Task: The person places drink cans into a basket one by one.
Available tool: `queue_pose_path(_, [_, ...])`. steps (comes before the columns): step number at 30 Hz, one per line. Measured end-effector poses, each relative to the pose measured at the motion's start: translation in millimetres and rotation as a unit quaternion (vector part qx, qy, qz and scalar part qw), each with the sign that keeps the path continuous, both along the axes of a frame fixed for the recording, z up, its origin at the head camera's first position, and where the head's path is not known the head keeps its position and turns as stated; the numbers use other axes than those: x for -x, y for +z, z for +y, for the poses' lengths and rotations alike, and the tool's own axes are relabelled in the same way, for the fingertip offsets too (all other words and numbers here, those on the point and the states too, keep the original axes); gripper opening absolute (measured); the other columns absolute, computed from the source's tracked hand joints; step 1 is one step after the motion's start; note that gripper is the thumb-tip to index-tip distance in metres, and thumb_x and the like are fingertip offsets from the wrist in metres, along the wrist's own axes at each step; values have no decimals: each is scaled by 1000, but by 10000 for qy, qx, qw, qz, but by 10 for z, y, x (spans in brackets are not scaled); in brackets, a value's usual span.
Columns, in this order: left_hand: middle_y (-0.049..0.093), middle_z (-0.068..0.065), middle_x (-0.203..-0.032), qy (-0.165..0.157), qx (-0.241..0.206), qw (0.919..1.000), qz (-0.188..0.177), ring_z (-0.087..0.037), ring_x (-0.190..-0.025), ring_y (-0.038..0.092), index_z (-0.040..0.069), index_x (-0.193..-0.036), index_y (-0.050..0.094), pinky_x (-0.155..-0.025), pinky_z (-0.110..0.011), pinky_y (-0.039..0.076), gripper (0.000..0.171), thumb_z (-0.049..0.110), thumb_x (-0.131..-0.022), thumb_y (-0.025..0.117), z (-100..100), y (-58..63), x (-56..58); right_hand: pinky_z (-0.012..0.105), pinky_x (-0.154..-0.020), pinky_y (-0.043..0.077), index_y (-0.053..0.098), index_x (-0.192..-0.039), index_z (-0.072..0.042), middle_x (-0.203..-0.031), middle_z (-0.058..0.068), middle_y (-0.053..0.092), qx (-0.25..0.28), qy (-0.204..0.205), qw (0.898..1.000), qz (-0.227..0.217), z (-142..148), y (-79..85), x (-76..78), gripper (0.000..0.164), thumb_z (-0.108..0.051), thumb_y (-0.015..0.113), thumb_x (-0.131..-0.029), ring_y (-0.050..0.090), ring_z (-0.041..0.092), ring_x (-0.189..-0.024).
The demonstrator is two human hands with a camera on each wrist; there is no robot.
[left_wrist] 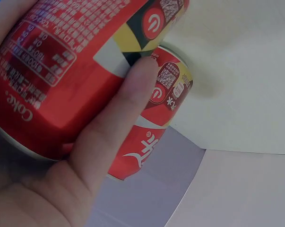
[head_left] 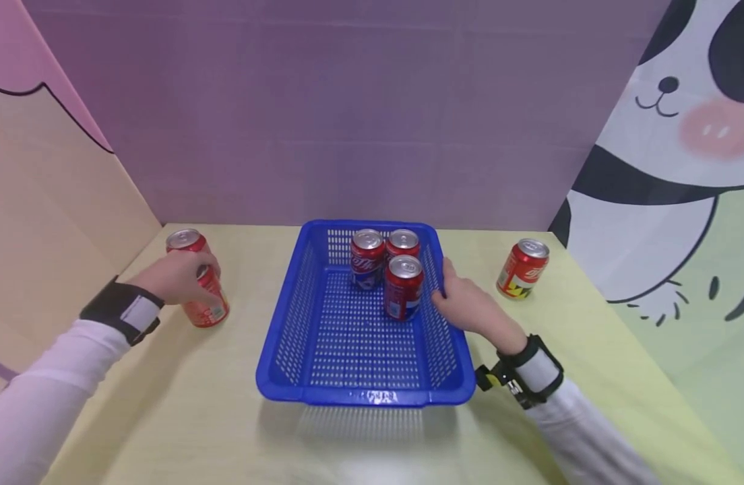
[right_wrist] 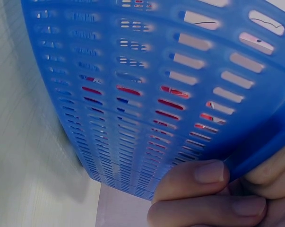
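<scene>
My left hand [head_left: 180, 276] grips a red Coke can [head_left: 205, 311] on the left side of the table, fingers and thumb around its side. Right behind it stands a second red can [head_left: 184, 238], partly covered by the hand. The left wrist view shows the gripped can [left_wrist: 52, 99] close up, with the other can [left_wrist: 142, 142] just beyond the thumb. On the other side, my right hand [head_left: 474, 304] holds the right rim of a blue plastic basket [head_left: 366, 396]. Its fingertips [right_wrist: 211, 172] curl below the rim in the right wrist view.
Inside the basket, three red cans stand upright toward the back right; the front one [head_left: 402, 289] is nearest the right hand. Another red can [head_left: 522, 269] stands on the table [head_left: 226, 417] right of the basket. A purple wall [head_left: 360, 121] rises behind the table.
</scene>
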State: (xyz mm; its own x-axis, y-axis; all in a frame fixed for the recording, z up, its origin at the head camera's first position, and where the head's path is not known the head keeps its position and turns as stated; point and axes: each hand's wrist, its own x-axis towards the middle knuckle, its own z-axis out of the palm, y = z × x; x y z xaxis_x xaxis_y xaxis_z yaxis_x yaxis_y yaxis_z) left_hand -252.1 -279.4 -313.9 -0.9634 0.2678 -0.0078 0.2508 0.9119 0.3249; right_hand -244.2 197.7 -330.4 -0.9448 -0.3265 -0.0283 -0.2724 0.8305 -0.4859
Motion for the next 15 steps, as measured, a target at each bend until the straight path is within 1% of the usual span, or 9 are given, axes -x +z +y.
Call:
queue_pose_path(3, [62,-14,-92,31,-33,10000,-56,-35,-83,60,0,-108,63,-66,-50,57,53,26,-70,90,8,-20,-6,32,-52,52,1,-149,15,-89,20,59,26,-3,10000,-47,4,-6,-14,72,-15,44,-101,64,23,-69])
queue_pose_path(6, [62,-13,-91,-12,15,10000,-17,-33,-82,61,1,-107,63,-66,-50,57,52,26,-70,90,13,-28,-10,32,-53,53,0,-149,16,-92,22,60,28,15,10000,-34,8,-7,-18,72,-15,44,-101,64,24,-71])
queue_pose_path(11, [62,-12,-91,-34,117,9999,65,-33,-81,60,2,-107,61,-66,-51,56,53,25,-70,90,17,-41,-20,32,-52,52,1,-149,16,-86,20,59,-54,9,10000,35,11,3,-11,72,-15,44,-101,63,24,-69])
queue_pose_path(15, [63,-14,-93,110,41,9998,178,-36,-84,61,2,-108,61,-68,-54,56,52,23,-70,90,28,-63,-28,32,-51,51,0,-149,16,-84,18,58,-72,25,10000,6,10,21,6,72,-16,43,-101,63,23,-67])
